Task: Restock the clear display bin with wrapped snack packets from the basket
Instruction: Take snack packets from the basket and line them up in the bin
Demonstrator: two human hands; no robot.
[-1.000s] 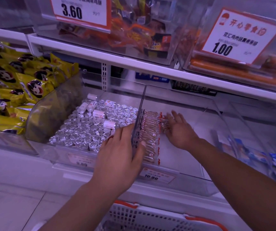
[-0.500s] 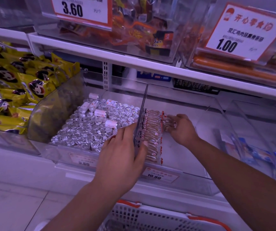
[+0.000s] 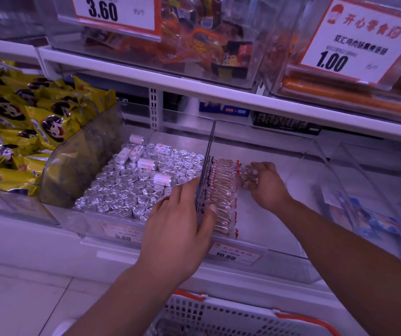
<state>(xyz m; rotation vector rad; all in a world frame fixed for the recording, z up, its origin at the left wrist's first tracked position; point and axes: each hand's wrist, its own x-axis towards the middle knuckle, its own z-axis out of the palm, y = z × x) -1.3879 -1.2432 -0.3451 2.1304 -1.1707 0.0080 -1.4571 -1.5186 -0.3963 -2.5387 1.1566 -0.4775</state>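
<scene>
A clear display bin [image 3: 289, 257] on the lower shelf holds one neat row of wrapped snack packets [image 3: 222, 195] along its left wall; the rest of its floor is bare. My left hand [image 3: 180, 229] grips the top edge of the clear divider wall, thumb inside against the row's front packets. My right hand [image 3: 265, 184] is inside the bin to the right of the row, fingers curled around a couple of packets [image 3: 248, 172] at the row's far end. The white basket [image 3: 221, 316] with orange trim sits below at the bottom edge; its contents are hidden.
The bin to the left is packed with silver foil-wrapped rolls [image 3: 131, 187]. Yellow packets [image 3: 20, 132] fill the far-left bin. Blue packets [image 3: 383, 224] lie in the right bin. An upper shelf [image 3: 194, 90] with price-tagged bins overhangs the work area.
My right hand went from flat beside the row to curled around a couple of packets at its far end. My left hand has stayed on the divider.
</scene>
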